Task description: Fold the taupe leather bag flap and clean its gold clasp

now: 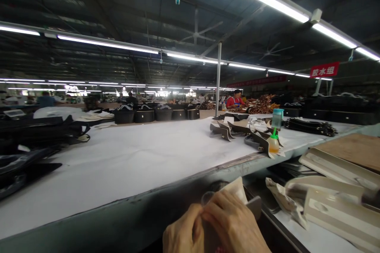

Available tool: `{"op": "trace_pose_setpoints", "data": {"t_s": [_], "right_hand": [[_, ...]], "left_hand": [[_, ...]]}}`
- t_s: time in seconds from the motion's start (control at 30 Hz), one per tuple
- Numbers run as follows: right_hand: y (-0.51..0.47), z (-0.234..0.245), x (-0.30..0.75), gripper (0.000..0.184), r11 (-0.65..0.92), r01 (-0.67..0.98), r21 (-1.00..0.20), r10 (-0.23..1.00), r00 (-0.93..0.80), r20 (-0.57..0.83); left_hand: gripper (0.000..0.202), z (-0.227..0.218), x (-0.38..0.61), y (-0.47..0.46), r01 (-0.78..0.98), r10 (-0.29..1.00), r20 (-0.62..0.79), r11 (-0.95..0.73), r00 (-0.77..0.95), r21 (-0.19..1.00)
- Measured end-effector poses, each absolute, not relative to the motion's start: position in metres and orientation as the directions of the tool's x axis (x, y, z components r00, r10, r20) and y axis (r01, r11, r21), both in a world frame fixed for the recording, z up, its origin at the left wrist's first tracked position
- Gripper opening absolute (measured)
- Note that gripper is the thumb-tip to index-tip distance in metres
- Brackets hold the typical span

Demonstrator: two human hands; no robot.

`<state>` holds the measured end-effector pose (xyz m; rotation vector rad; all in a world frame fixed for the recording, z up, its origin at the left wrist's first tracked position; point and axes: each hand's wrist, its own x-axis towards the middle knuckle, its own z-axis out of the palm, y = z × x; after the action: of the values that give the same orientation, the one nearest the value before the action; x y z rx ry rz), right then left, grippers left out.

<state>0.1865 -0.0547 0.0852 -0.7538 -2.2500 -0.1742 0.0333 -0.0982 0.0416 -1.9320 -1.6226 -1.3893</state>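
1. A pale beige piece point(237, 190), flat and thin, stands tilted upright at the bottom edge of view, below the bench edge, its lower part hidden.
2. A grey piece point(254, 206) lies just beside it, right, partly covered.

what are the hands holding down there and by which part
Both hands, left hand and right hand, pinch a small pale flat piece by its lower end; its upper corner sticks up above the fingers. What it is cannot be told.
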Motion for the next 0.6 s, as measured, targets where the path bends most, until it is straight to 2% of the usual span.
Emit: {"op": "trace_pose_setpoints", "data": {"t_s": [0.17, 0.27, 0.37, 0.5, 0.6], "right_hand": [[-0.059, 0.093, 0.198, 0.018, 0.883, 0.456, -0.114, 0.426, -0.674, 0.604], [-0.072, 0.114, 0.218, 0.031, 0.869, 0.415, -0.270, 0.495, -0.708, 0.504], [-0.080, 0.131, 0.244, 0.044, 0.780, 0.439, -0.446, 0.621, -0.631, 0.465], [-0.071, 0.128, 0.262, 0.033, 0.713, 0.498, -0.493, 0.700, -0.532, 0.476], [-0.057, 0.115, 0.259, 0.020, 0.685, 0.411, -0.602, 0.723, -0.490, 0.487]], "left_hand": [[0.028, 0.040, 0.034, -0.095, 0.868, 0.606, 0.789, -0.336, -0.099, 0.366], [0.026, 0.036, 0.028, -0.097, 0.862, 0.608, 0.786, -0.333, -0.112, 0.381], [0.024, 0.034, 0.017, -0.101, 0.847, 0.632, 0.761, -0.316, -0.149, 0.428], [0.024, 0.041, 0.005, -0.108, 0.714, 0.677, 0.703, -0.380, -0.218, 0.588], [0.025, 0.048, 0.004, -0.115, 0.643, 0.650, 0.718, -0.444, -0.248, 0.624]]}}
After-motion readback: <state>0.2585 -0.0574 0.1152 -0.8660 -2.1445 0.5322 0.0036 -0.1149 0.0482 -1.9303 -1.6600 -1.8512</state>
